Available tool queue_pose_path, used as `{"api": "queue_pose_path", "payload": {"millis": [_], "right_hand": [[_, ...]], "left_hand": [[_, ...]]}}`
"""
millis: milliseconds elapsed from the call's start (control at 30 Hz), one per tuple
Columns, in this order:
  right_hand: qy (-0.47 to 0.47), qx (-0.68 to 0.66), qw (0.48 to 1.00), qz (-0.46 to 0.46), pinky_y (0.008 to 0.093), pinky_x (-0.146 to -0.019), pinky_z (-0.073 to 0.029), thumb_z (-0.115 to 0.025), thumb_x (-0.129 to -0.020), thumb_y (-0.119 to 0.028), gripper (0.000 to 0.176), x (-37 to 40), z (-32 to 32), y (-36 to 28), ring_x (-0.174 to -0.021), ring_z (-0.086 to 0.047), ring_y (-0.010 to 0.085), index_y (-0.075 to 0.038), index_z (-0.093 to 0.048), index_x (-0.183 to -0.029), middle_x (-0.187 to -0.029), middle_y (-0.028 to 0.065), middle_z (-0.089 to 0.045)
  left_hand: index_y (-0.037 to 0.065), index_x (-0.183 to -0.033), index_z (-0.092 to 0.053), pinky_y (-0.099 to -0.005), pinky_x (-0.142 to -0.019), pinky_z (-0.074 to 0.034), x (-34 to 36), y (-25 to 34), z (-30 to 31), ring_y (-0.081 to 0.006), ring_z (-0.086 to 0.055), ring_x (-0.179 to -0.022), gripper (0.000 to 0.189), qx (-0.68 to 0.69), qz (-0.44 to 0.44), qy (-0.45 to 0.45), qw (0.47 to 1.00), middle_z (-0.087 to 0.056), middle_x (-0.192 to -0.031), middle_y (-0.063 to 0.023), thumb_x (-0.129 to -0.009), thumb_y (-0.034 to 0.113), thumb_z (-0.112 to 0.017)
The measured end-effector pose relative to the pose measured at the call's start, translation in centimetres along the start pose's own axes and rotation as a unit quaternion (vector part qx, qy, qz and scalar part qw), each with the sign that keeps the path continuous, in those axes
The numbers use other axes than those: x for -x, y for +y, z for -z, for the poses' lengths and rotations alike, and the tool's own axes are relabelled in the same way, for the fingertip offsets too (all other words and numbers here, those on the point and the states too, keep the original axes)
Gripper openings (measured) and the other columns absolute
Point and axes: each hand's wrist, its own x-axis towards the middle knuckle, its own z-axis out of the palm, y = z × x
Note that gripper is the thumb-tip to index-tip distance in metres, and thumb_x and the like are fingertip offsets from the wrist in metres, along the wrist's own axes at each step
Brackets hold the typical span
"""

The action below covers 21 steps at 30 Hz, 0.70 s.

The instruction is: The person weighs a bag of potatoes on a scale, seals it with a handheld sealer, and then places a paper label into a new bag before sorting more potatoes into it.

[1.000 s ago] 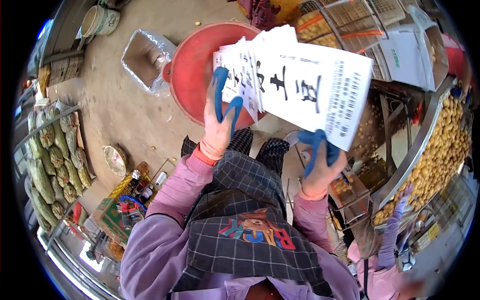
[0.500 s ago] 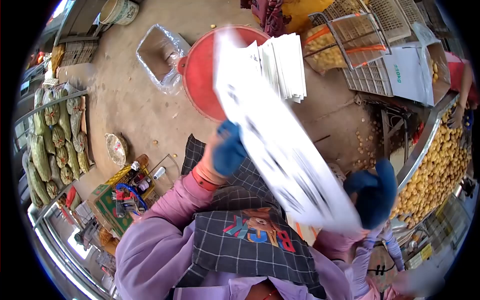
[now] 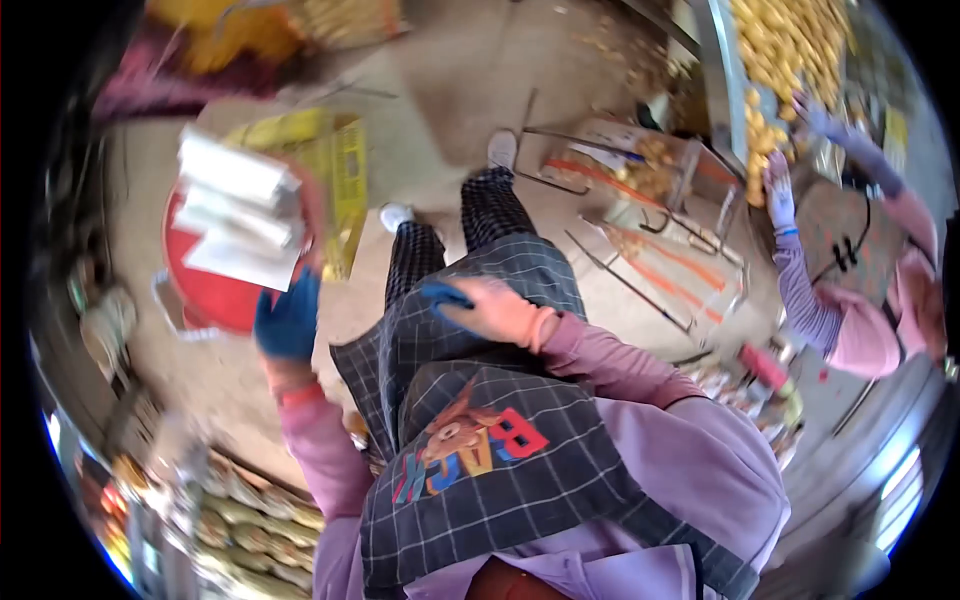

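Note:
A red round tub [image 3: 215,300] at the left carries a blurred stack of white sheets [image 3: 240,220]. My left hand [image 3: 288,322], in a blue glove, is at the lower corner of the front sheet, thumb and fingers apart around that corner; any contact is blurred. My right hand [image 3: 485,308], with blue on its fingers and an orange cuff, lies over the checked apron [image 3: 500,470]. Its fingers are loosely bent and nothing shows in them.
Yellow packaging [image 3: 345,195] lies beside the tub. Metal frames with orange-striped bags [image 3: 665,270] stand on the floor at right. A co-worker's gloved hands [image 3: 780,190] are by the potato-filled table [image 3: 790,50]. Long green bundles [image 3: 255,530] lie lower left.
The view has swung round, bringing the tub to the left. The large white sheet is no longer between my hands. My left hand is now by the stack, my right hand over the apron.

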Motion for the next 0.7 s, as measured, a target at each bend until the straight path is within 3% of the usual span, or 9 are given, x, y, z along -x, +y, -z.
{"api": "queue_pose_path", "payload": {"millis": [67,200,300,333,367,433,467,533,700], "right_hand": [[-0.006,-0.036,0.998,-0.046,0.0409,-0.079,-0.048,-0.063,-0.082,-0.024,0.035,0.6,1.7,1.2,-0.090,-0.061,0.0352,-0.004,-0.058,-0.110,-0.095,0.0194,-0.064],[0.051,-0.064,0.996,-0.041,0.0361,-0.081,-0.049,-0.062,-0.084,-0.018,0.034,1.8,8.3,5.7,-0.092,-0.062,0.0332,-0.004,-0.058,-0.115,-0.100,0.0186,-0.064],[0.321,0.005,0.940,-0.112,0.0406,-0.084,-0.047,-0.062,-0.083,-0.024,0.040,5.9,15.1,9.3,-0.095,-0.060,0.0342,-0.006,-0.055,-0.118,-0.104,0.0184,-0.063],[0.309,-0.026,0.880,-0.359,0.0353,-0.086,-0.048,-0.061,-0.084,-0.018,0.042,6.8,17.9,12.1,-0.099,-0.060,0.0291,-0.006,-0.053,-0.123,-0.110,0.0163,-0.061],[0.496,0.120,0.847,-0.146,0.0371,-0.083,-0.048,-0.063,-0.083,-0.020,0.045,7.8,20.3,12.6,-0.097,-0.059,0.0304,-0.003,-0.051,-0.123,-0.115,0.0174,-0.059],[0.611,0.230,0.716,-0.246,0.0426,-0.082,-0.047,-0.065,-0.080,-0.026,0.048,8.4,26.4,16.5,-0.096,-0.059,0.0354,0.000,-0.053,-0.119,-0.112,0.0198,-0.059],[0.628,0.230,0.704,-0.239,0.0426,-0.082,-0.047,-0.065,-0.080,-0.026,0.048,6.9,28.2,17.0,-0.096,-0.059,0.0354,0.000,-0.053,-0.119,-0.112,0.0198,-0.059],[0.414,0.091,0.793,-0.438,0.0446,-0.083,-0.046,-0.061,-0.080,-0.034,0.048,3.6,31.2,18.5,-0.094,-0.059,0.0382,-0.004,-0.054,-0.117,-0.108,0.0223,-0.060],[0.442,0.073,0.826,-0.342,0.0430,-0.074,-0.050,-0.057,-0.082,-0.031,0.035,0.8,28.9,23.1,-0.082,-0.063,0.0354,-0.004,-0.062,-0.102,-0.086,0.0211,-0.064]], "left_hand": [[0.004,-0.128,-0.047,-0.0440,-0.109,-0.027,1.1,0.7,3.6,-0.0308,-0.037,-0.129,0.040,-0.280,-0.134,-0.217,0.925,-0.045,-0.135,-0.0170,-0.096,0.027,-0.040],[0.004,-0.125,-0.049,-0.0445,-0.105,-0.034,3.2,-3.7,8.1,-0.0303,-0.048,-0.117,0.039,-0.284,-0.294,-0.057,0.911,-0.050,-0.128,-0.0144,-0.096,0.029,-0.040],[0.005,-0.121,-0.054,-0.0426,-0.099,-0.040,2.1,-7.5,10.7,-0.0293,-0.052,-0.110,0.036,-0.312,-0.123,-0.168,0.927,-0.055,-0.122,-0.0101,-0.096,0.027,-0.042],[0.005,-0.119,-0.055,-0.0422,-0.097,-0.041,1.7,-10.2,9.2,-0.0293,-0.053,-0.110,0.035,-0.303,-0.021,-0.152,0.941,-0.056,-0.120,-0.0086,-0.096,0.027,-0.042],[0.005,-0.118,-0.056,-0.0425,-0.097,-0.042,0.5,-10.7,8.2,-0.0291,-0.053,-0.109,0.034,-0.331,-0.027,-0.074,0.940,-0.057,-0.119,-0.0082,-0.096,0.027,-0.043],[0.006,-0.118,-0.057,-0.0430,-0.097,-0.041,-2.0,-16.2,1.5,-0.0284,-0.054,-0.108,0.033,-0.374,-0.049,0.009,0.926,-0.058,-0.115,-0.0089,-0.096,0.026,-0.043],[0.007,-0.124,-0.052,-0.0423,-0.099,-0.040,-3.3,-17.3,-1.4,-0.0279,-0.053,-0.110,0.034,-0.418,-0.038,-0.102,0.902,-0.056,-0.119,-0.0105,-0.096,0.024,-0.042],[0.008,-0.130,-0.046,-0.0410,-0.098,-0.041,-8.0,-18.3,-5.3,-0.0272,-0.051,-0.111,0.037,-0.305,0.071,-0.280,0.908,-0.052,-0.124,-0.0112,-0.097,0.022,-0.040],[0.009,-0.132,-0.044,-0.0386,-0.099,-0.039,-5.2,-27.3,-15.6,-0.0253,-0.050,-0.114,0.040,-0.477,-0.134,-0.157,0.854,-0.049,-0.130,-0.0100,-0.097,0.026,-0.039]]}}
